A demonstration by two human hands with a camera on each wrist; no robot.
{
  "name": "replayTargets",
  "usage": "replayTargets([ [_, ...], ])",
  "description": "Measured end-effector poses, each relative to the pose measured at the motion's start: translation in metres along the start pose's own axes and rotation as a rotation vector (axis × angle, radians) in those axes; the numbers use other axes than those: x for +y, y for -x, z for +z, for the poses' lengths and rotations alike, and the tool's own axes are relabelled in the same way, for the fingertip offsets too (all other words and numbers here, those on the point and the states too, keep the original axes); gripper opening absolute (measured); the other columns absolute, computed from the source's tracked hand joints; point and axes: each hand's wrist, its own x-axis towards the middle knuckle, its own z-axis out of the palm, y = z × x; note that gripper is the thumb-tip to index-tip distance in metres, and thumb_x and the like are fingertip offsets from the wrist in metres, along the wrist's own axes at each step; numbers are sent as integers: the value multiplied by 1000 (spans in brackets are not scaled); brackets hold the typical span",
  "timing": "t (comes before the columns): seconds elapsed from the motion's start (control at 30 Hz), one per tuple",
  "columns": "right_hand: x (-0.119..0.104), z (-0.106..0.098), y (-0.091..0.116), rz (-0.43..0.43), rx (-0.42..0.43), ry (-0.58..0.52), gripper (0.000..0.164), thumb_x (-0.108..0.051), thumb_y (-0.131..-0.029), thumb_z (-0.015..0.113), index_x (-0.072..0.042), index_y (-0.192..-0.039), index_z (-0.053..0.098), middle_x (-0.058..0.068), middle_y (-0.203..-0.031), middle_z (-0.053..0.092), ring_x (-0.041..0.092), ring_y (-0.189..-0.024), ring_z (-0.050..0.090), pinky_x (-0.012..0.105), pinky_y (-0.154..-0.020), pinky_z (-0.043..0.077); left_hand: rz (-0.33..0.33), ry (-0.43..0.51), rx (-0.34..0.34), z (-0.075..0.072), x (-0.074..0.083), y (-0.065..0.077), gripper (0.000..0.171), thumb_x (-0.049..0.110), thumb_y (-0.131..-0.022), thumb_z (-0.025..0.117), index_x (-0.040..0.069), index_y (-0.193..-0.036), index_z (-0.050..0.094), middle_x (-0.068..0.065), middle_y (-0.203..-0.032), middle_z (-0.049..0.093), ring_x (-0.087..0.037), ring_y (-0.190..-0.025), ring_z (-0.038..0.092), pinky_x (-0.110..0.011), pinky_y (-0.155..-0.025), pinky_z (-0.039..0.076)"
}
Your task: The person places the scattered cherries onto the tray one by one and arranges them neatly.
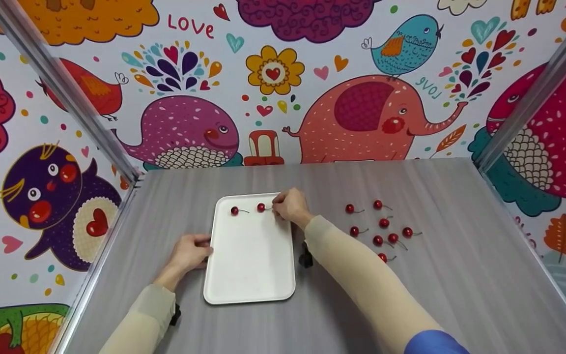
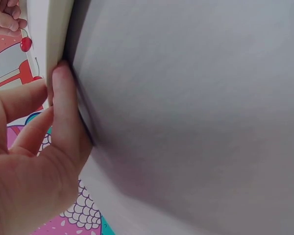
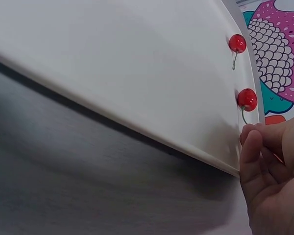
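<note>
A white rectangular tray (image 1: pixel 249 265) lies on the grey table. Two red cherries with thin stems rest near its far edge, the left cherry (image 1: pixel 234 211) and the right cherry (image 1: pixel 261 207). My right hand (image 1: pixel 291 205) is over the tray's far right corner. Its thumb and finger pinch the stem end of the right cherry (image 3: pixel 247 100), as the right wrist view shows. At the tray's left side, my left hand (image 1: pixel 189 253) holds the rim; in the left wrist view, fingers (image 2: pixel 64 103) lie on either side of the tray's edge (image 2: pixel 58 34).
Several more cherries (image 1: pixel 384 223) lie loose on the table (image 1: pixel 440 290) right of the tray, one partly behind my right sleeve (image 1: pixel 361 275). Metal posts (image 1: pixel 528 93) and cartoon-printed walls (image 1: pixel 273 118) bound the table at the back and sides.
</note>
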Motion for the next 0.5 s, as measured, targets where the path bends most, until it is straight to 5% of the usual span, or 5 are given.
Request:
replayTargets([
  [0.27, 1, -6, 3, -3, 27, 38, 17, -8, -101, 78, -7, -115, 88, 11, -114, 84, 17, -91, 68, 22, -67, 56, 13, 2, 10, 0, 1, 0, 51, 1, -99, 70, -8, -150, 67, -17, -111, 72, -19, -88, 74, -32, -70, 69],
  [0.5, 1, -18, 8, -3, 7, -30, 23, -8, -104, 75, -5, -124, 85, 13, -117, 83, 15, -87, 73, 25, -73, 65, 10, 20, -4, -1, -1, 0, 51, 0, -100, 69, -11, -149, 66, -17, -112, 71, -20, -89, 73, -33, -70, 69],
])
